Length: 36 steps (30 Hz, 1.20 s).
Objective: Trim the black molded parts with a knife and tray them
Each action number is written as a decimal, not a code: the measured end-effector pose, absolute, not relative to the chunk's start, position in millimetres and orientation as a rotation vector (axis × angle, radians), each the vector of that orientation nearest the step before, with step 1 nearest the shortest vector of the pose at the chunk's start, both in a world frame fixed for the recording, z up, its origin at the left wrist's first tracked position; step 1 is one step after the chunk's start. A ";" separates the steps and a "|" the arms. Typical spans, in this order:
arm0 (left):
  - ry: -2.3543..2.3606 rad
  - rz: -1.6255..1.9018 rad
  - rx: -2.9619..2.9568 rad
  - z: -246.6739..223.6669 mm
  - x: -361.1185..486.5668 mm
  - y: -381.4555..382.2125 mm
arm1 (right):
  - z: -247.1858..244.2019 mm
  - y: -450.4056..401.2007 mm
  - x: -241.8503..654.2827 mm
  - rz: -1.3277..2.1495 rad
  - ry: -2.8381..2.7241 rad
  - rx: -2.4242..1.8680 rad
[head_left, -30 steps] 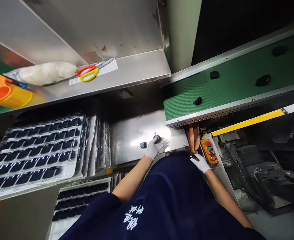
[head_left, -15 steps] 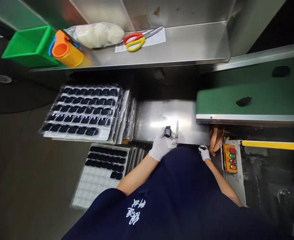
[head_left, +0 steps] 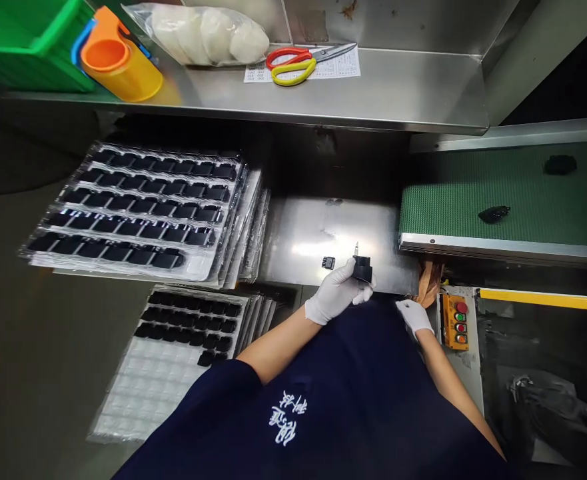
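Note:
My left hand [head_left: 340, 291], in a white glove, is closed around a dark moulded plastic part [head_left: 362, 268] above the front of the metal table [head_left: 293, 227]. A thin pointed blade [head_left: 356, 249] shows just behind that part; whether the hand touches it I cannot tell. To the left of the held part, a small ribbed black plastic piece [head_left: 328, 263] lies on the table. My right hand [head_left: 413, 315], also gloved, is near the table's front right corner with its fingers bent in. Whatever it may hold is hidden. Beside it hangs a crumpled brown bag [head_left: 428, 283].
Stacked trays of black parts [head_left: 138, 200] stand left, with a partly filled tray [head_left: 173, 360] lower. A green conveyor [head_left: 533, 193] carries two black pieces. Scissors [head_left: 293, 67] and an orange cup [head_left: 123, 67] sit on the shelf [head_left: 398, 100]. A button box [head_left: 456, 323] is right.
My left hand has shifted right with a black part. A small black piece now shows on the table. Something black at my right hand's fingers no longer shows. The camera view has moved closer.

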<state>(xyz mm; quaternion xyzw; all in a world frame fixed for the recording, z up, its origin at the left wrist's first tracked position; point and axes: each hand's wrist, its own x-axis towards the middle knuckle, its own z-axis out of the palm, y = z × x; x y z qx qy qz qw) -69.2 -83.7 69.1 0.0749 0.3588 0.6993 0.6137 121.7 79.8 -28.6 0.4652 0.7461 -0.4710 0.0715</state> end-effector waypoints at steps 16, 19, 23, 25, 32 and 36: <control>1.705 1.599 0.848 95.2 -44.7 -104.9 | 100.9 2.4 77.3 -2.523 1.979 0.914; 1.622 1.562 0.904 95.2 -44.3 -111.5 | 105.3 -3.0 79.7 -2.722 1.687 0.755; 1.417 1.481 1.019 109.0 -51.7 -119.9 | 113.2 -5.4 83.0 -2.837 1.504 0.692; 1.456 1.369 1.039 120.1 -55.4 -123.7 | 114.1 -5.0 85.9 -2.817 1.554 0.746; 1.429 1.152 0.822 134.2 -56.8 -129.6 | 115.4 -3.4 94.2 -2.393 2.033 0.918; 1.174 1.174 0.569 131.9 -52.9 -131.4 | 126.6 -5.1 94.6 -2.325 2.149 0.851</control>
